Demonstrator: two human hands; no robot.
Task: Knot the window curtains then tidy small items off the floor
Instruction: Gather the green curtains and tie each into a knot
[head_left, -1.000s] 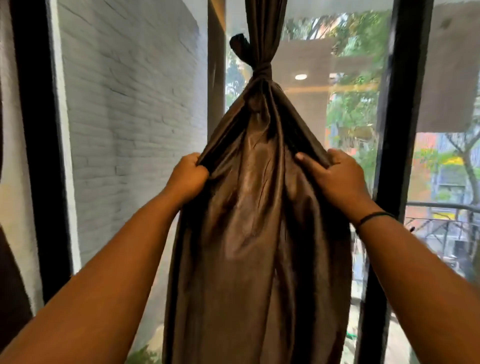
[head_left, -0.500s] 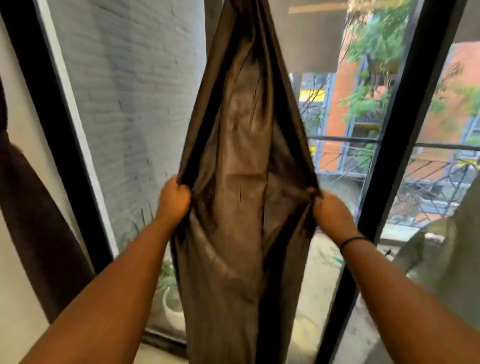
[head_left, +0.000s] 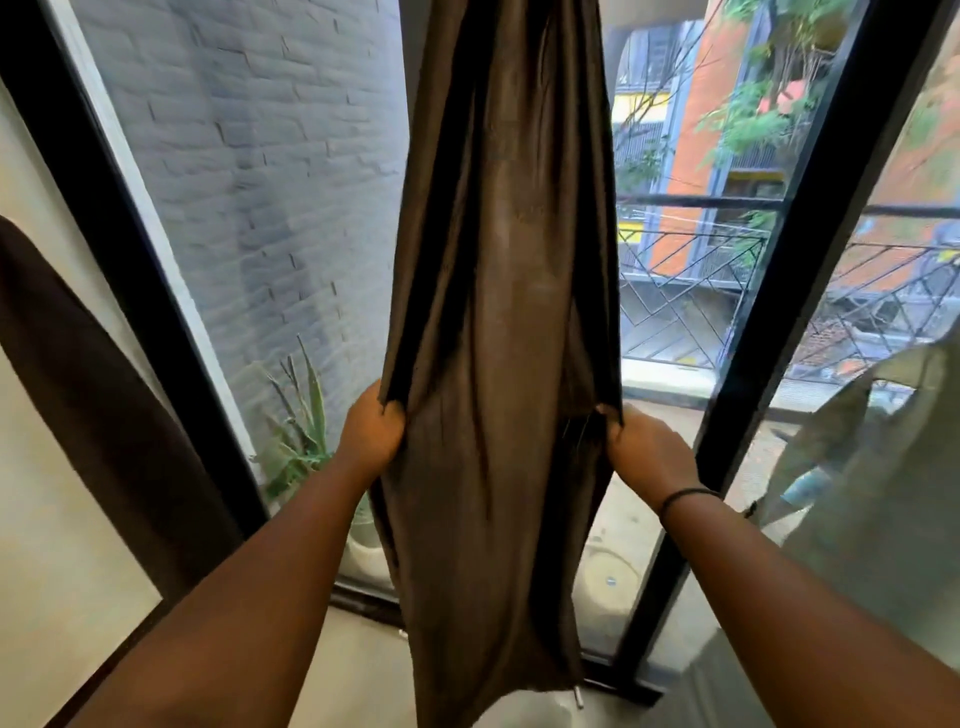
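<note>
A dark brown curtain (head_left: 498, 322) hangs down the middle of the head view in front of the window. My left hand (head_left: 371, 431) grips its left edge and my right hand (head_left: 647, 447) grips its right edge, at about the same height, holding the cloth spread between them. The curtain's lower hem ends near the floor, with a small metal weight (head_left: 578, 696) at its right corner. The knot higher up is out of the frame.
Black window frames (head_left: 779, 322) stand left and right of the curtain. Another dark curtain (head_left: 98, 405) hangs at the far left. Outside the glass are a potted plant (head_left: 304, 441), a white brick wall and a balcony railing (head_left: 691, 249). Pale floor lies below.
Both hands have slid down the curtain's edges from just under the knot to lower on the cloth. The view has tilted down, so the knot has left the frame.
</note>
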